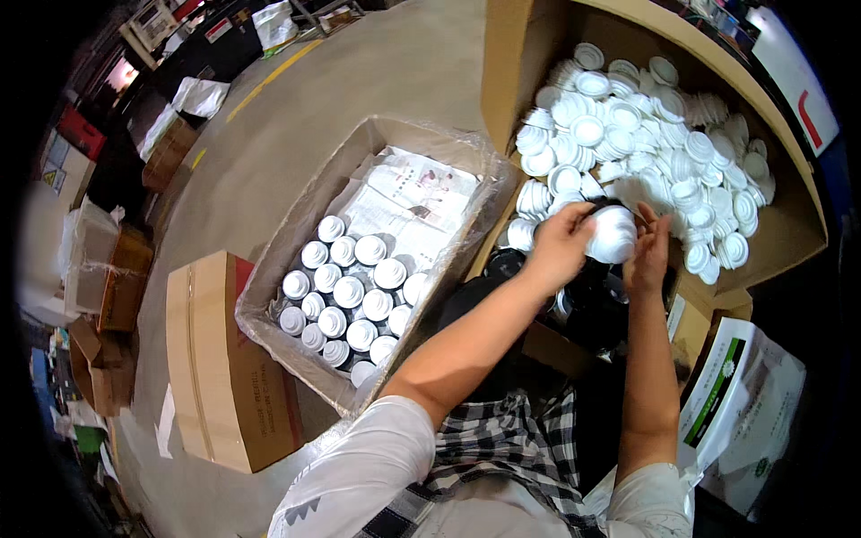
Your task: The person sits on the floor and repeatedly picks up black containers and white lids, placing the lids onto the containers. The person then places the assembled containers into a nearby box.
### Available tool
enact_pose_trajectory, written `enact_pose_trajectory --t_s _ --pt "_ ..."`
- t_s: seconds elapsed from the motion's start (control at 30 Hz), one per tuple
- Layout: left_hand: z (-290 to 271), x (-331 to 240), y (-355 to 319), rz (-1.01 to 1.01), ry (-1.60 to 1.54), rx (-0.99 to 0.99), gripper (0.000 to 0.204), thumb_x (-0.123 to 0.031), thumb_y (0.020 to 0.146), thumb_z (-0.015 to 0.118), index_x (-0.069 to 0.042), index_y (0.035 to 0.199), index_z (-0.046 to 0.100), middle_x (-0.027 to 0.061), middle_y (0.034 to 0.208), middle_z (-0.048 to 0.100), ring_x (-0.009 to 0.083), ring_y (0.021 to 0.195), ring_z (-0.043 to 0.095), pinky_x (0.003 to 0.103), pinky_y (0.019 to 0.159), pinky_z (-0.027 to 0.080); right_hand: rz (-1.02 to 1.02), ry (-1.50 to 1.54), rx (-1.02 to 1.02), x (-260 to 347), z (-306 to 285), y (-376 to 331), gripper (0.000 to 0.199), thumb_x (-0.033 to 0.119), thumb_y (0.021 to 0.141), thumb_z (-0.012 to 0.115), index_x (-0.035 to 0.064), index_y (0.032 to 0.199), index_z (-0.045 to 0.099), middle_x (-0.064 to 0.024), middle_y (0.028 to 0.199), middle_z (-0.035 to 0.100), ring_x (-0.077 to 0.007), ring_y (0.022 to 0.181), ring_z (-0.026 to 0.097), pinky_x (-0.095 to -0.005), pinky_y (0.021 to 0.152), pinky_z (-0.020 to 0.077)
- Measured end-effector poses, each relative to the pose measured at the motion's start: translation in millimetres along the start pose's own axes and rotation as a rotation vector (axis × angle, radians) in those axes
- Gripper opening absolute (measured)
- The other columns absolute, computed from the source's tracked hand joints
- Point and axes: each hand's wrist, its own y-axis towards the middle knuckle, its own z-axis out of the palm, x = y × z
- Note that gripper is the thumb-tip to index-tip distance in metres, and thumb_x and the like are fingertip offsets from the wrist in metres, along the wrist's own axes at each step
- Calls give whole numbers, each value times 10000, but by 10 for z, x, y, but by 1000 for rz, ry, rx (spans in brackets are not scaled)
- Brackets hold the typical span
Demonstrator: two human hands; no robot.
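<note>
We hold a round white cap (613, 238) with our left hand (561, 242), fingers bent on its edge. Our right hand (649, 249) is beside it, fingers a bit apart. The cap is near a big cardboard box (508, 76).

A long brown cardboard box lined with clear plastic (348, 161) is in the middle. In it, round white stepped caps (348, 291) stand at the near end, and a flat printed paper sheet (404, 202) lies at the far end. To its left is a closed brown cardboard box (206, 359). To its right is a big open brown cardboard box (794, 233), with a heap of round white lids (641, 134) inside. The left hand (560, 240) and right hand (647, 251) are in front of the heap, above some round black things (601, 309). One smooth white round piece (613, 235) is between the hands.
</note>
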Motion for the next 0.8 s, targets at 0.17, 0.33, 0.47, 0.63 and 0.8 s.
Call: enact_pose_trajectory --t_s 0.17,0.33,0.47,0.63,0.8 --pt "-1700 45 -102 -61 -174 -546 221 -160 876 517 -36 1059 537 48 895 593 154 790 566 299 696 472 188 -142 -67 154 59 -128 552 526 880 403 49 1150 469 -81 1013 549 -203 974 520 -351 809 421" --pt "-3697 1088 -322 -594 -292 -1046 190 -200 794 613 -48 888 550 79 777 560 180 576 527 294 381 324 245 -204 -47 133 51 -109 503 498 887 412 55 1115 486 -68 985 569 -201 938 538 -380 794 417" --pt "-4250 1343 -89 -587 -54 -1172 147 -102 775 609 29 782 543 125 687 572 186 526 576 257 381 418 250 -313 -66 215 102 -189 500 500 887 412 64 1116 490 -68 987 569 -195 934 541 -362 784 425" --pt "-4652 1643 374 -588 -175 -1221 153 -67 823 528 14 952 509 169 807 553 257 580 560 347 481 486 255 -367 -70 297 -81 -234 491 498 886 421 70 1113 499 -63 984 571 -181 931 547 -330 776 438" --pt "-5154 1897 458 -454 -232 -1270 173 -39 804 526 64 939 493 183 920 522 281 692 560 337 530 503 216 -332 -87 348 -300 -155 401 454 894 436 112 1079 533 -50 980 592 -187 943 547 -345 775 435"
